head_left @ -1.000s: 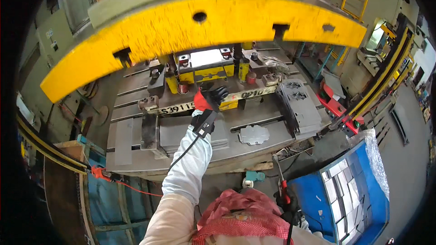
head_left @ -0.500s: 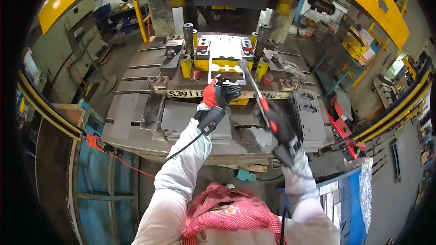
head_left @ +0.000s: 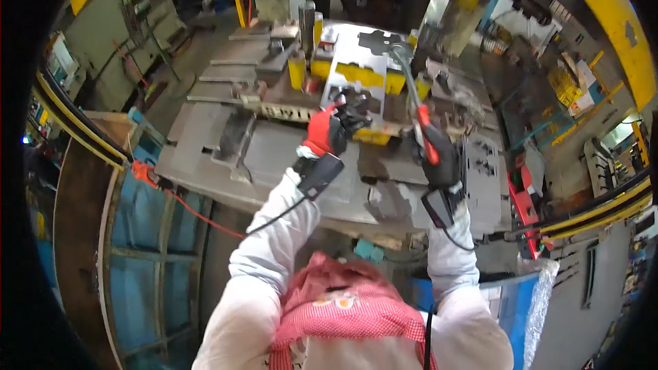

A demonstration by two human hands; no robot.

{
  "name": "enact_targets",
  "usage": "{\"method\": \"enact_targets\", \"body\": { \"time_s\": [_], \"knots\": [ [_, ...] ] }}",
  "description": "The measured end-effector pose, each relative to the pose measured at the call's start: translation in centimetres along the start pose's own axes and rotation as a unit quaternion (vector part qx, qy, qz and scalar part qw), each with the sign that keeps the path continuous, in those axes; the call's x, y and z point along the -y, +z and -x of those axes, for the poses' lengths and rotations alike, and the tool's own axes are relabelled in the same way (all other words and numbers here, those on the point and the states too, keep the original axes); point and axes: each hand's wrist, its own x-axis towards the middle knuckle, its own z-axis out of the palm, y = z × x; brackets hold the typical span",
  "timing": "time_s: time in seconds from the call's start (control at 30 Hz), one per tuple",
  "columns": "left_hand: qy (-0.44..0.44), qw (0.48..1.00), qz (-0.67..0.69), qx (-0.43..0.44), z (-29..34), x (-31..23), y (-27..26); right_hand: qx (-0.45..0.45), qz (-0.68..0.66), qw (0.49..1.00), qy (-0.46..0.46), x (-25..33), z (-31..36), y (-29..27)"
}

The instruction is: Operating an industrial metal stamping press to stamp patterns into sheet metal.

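Observation:
My left hand (head_left: 330, 130), in a red and black glove, is closed at the near end of a bright metal sheet (head_left: 341, 77) with shaped cut-outs. The sheet lies across the die between its guide posts, and my fingers partly hide its near edge. In my dark-gloved right hand (head_left: 439, 157) is a long metal tool with a red handle (head_left: 428, 136), gripped by that handle. Its rounded far end reaches over the right side of the sheet; I cannot tell whether it touches. Small dark boxes with cables are strapped at both wrists.
A stack of flat grey sheets (head_left: 284, 157) lies at the press table's front left. Cut plates (head_left: 485, 181) lie at the right, and a loose grey piece (head_left: 387, 200) near the front edge. A guide post (head_left: 306, 27) stands left of the sheet. Yellow-black bars flank both sides.
The view has shifted and tilted. The metal sheet now sits slanted, with more of its cut-outs showing. My right hand and the red-handled tool are steadier, the tool's far end over the sheet's right side.

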Motion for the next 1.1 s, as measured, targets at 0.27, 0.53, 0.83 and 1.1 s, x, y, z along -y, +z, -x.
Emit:
{"method": "enact_targets", "body": {
  "time_s": [0.27, 0.53, 0.83, 1.1],
  "knots": [
    [-0.393, 0.815, 0.41, -0.118, 10.3, -9.7, -14.4, -0.138, -0.07, 0.962, 0.225, -5.1, 23.7, -3.5],
    [-0.206, 0.825, 0.326, -0.414, 37.0, -5.8, -42.2, -0.171, -0.091, 0.931, 0.308, -8.3, 25.8, -2.5],
    [-0.328, 0.815, 0.334, -0.34, 38.2, 0.5, -58.1, -0.03, -0.008, 0.97, 0.243, -6.6, 16.3, 1.0],
    [-0.437, 0.899, 0.03, 0.01, 31.6, 2.3, -22.1, 0.023, -0.03, 0.969, 0.244, -10.5, 9.1, -0.4]
  ]
}}
